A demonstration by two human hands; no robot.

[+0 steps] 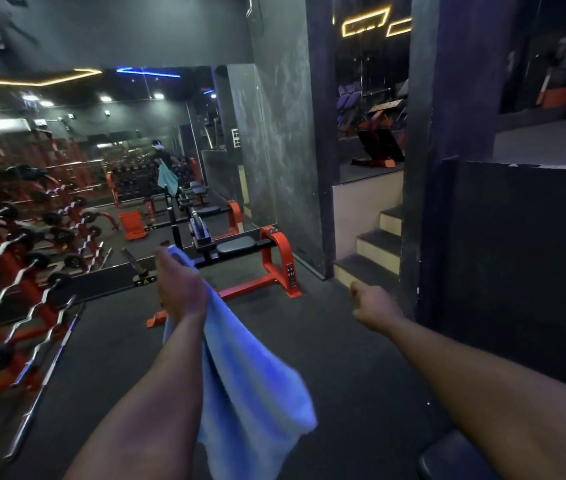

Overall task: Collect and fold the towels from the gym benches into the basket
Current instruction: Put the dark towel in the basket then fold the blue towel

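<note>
A light blue towel (250, 386) hangs from my left hand (179, 284), which grips its top corner at chest height; the cloth drapes down under my forearm. My right hand (373, 306) is stretched out to the right, fingers curled into a loose fist with nothing in it. Ahead stands an orange-framed gym bench (240, 245) with a black pad and no towel on it. No basket is in view.
A rack of curl bars and barbells (15, 271) lines the left side. A wall mirror (101, 150) ahead reflects the gym and a person holding the towel. Steps (375, 244) rise to the right beside a dark pillar (423, 168). A dark padded edge (447, 459) sits bottom right.
</note>
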